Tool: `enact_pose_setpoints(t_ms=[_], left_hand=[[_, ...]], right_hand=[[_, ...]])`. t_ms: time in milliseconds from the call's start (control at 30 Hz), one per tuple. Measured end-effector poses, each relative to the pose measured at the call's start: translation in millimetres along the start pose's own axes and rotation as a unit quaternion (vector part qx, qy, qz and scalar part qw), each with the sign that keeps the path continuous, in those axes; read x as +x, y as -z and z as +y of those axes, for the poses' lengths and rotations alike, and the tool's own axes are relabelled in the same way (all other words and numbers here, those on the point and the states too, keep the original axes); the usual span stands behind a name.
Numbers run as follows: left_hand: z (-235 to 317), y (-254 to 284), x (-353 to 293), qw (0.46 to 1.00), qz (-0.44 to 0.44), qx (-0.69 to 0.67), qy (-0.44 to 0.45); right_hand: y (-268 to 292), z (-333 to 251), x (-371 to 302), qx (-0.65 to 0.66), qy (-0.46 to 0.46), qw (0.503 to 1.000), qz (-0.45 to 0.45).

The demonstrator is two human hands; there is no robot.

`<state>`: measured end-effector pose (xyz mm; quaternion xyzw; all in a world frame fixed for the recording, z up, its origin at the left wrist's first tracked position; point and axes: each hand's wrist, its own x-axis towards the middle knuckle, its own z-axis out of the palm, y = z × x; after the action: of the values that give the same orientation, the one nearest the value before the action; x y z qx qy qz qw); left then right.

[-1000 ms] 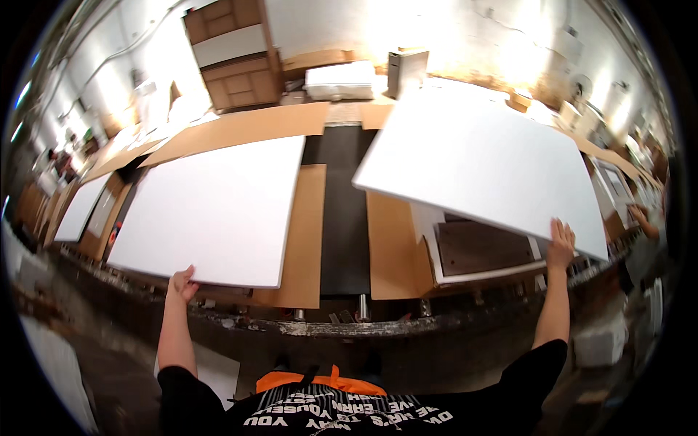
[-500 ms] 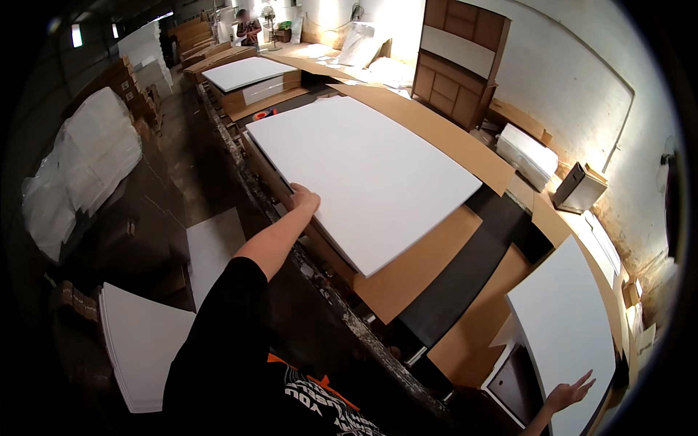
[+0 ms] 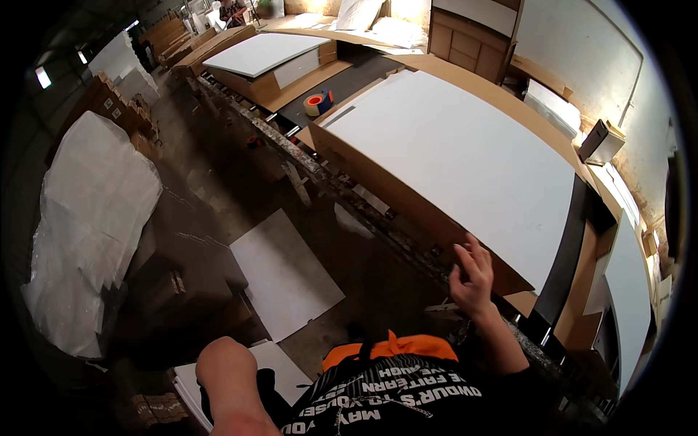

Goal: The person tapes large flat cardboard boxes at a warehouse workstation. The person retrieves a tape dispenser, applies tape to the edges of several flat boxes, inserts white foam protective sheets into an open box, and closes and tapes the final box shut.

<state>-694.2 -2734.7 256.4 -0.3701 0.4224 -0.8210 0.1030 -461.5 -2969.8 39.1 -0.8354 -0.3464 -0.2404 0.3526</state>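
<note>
A large white panel (image 3: pixel 465 160) lies flat inside a long cardboard tray (image 3: pixel 407 192), whose brown near wall rises along the panel's edge. At the near end of that wall is my right hand (image 3: pixel 474 280), its fingers stretched and the thumb apart, with nothing held. Whether the fingertips touch the cardboard I cannot tell. My left forearm (image 3: pixel 231 389) is bent low at the bottom left, and the hand itself lies outside the picture. Beside that forearm is a stack of white panels (image 3: pixel 282 369).
The tray rests on a black conveyor belt (image 3: pixel 563 272). Farther along stand tape rolls (image 3: pixel 318 104) and another box topped by a white board (image 3: pixel 267 52). A pale sheet (image 3: pixel 287 272) lies on the floor. Plastic-wrapped goods (image 3: pixel 94 218) stand at left; a person (image 3: pixel 231 13) is far off.
My left hand has left the panel's edge and dropped out of view. My right hand has come from the panel at lower right to the tray's near wall. The view has shifted.
</note>
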Motion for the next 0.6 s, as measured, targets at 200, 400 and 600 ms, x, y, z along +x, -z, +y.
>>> enact_pose_setpoints(t_ms=[200,400,600], left_hand=[[-68,78,-62,0.991,-0.090,0.096,-0.018],[-120,128,-142,0.935,-0.112,-0.292,0.170],[-224,132,-252,0.975,-0.153,-0.152,0.049]], right_hand=[[-180,-84,116,0.085,0.186,0.972,-0.114],[-382,-110,230,0.222,0.081,0.963,-0.129],[-617,-70,375,0.064,-0.252,0.962,-0.086]])
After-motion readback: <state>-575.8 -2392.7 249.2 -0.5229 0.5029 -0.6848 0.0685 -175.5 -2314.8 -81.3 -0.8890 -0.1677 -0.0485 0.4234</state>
